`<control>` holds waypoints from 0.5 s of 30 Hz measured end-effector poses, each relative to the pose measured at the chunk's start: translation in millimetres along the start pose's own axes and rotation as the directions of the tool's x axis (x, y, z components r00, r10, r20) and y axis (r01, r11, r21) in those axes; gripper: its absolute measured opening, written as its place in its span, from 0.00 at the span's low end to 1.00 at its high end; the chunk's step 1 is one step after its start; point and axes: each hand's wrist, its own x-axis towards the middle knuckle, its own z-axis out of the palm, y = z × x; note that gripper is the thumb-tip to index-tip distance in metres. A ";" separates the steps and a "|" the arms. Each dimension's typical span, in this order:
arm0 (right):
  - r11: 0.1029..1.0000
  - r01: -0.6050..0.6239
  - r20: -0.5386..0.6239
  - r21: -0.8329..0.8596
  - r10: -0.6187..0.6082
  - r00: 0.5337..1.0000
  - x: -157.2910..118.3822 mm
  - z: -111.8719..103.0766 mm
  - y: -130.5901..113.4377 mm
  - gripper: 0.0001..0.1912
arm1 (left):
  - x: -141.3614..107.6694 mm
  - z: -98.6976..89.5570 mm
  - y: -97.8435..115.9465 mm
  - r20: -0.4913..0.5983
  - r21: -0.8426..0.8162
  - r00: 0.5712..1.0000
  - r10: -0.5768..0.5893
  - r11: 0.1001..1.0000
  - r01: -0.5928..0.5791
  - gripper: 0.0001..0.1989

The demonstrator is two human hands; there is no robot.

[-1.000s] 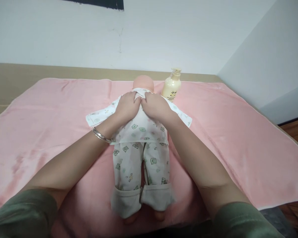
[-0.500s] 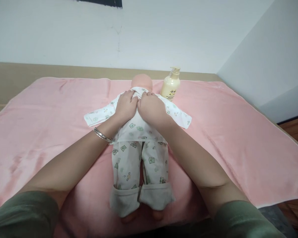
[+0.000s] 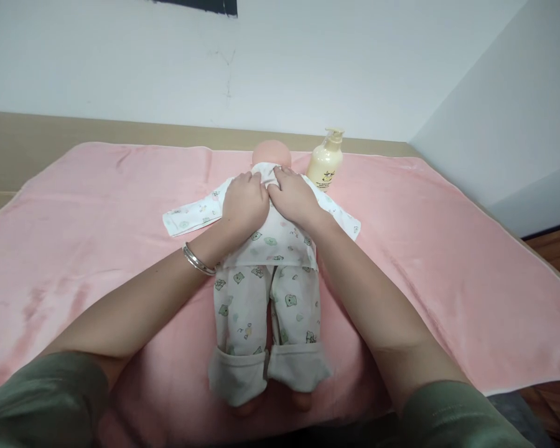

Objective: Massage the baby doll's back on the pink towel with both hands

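A doll (image 3: 271,152) lies on a pink cloth (image 3: 121,205), its head toward the wall. It wears a white printed shirt (image 3: 280,242) with sleeves spread out and printed trousers (image 3: 242,298) with grey turned-up cuffs. My left hand (image 3: 246,202) rests on the left of the shirt's upper part, its fingers bent and close together near the collar. On the right side, my right hand (image 3: 295,194) lies on the shirt with its fingers slightly apart, its thumb close to my left hand. Neither hand lifts the shirt.
A cream pump bottle (image 3: 325,165) stands on the cloth right of the doll's head. Behind the cloth runs a beige surface edge (image 3: 168,130) against a white wall. A wooden floor shows at the far right.
The fingers of my right hand have opened out and moved up toward the collar. My left hand stays on the shirt, with its fingers bent. The whole view has shifted slightly.
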 end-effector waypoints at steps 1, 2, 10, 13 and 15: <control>1.000 0.010 0.011 0.008 -0.010 1.000 -0.1 -2.3 1.7 0.32 | -3.6 -0.6 3.9 -0.003 0.038 1.000 0.022 0.999 -0.022 0.27; 1.000 0.021 0.022 0.013 -0.021 1.000 -0.3 -4.5 3.4 0.32 | -6.6 -0.9 7.5 -0.005 0.061 0.999 0.043 0.997 -0.043 0.27; 0.987 -0.010 0.068 -0.159 0.021 0.997 -14.9 -12.6 -15.3 0.25 | 5.8 -8.7 0.0 0.110 -0.065 0.994 0.006 0.998 0.001 0.25; 0.972 0.028 0.104 -0.232 -0.004 0.995 -20.1 -15.4 -22.8 0.22 | 12.2 -12.6 -5.1 0.137 -0.082 0.990 -0.025 0.996 0.036 0.24; 0.982 0.007 0.124 -0.186 0.016 0.992 -17.5 -16.6 -18.7 0.23 | 9.9 -14.3 -1.7 0.130 -0.032 0.991 -0.031 0.999 0.035 0.24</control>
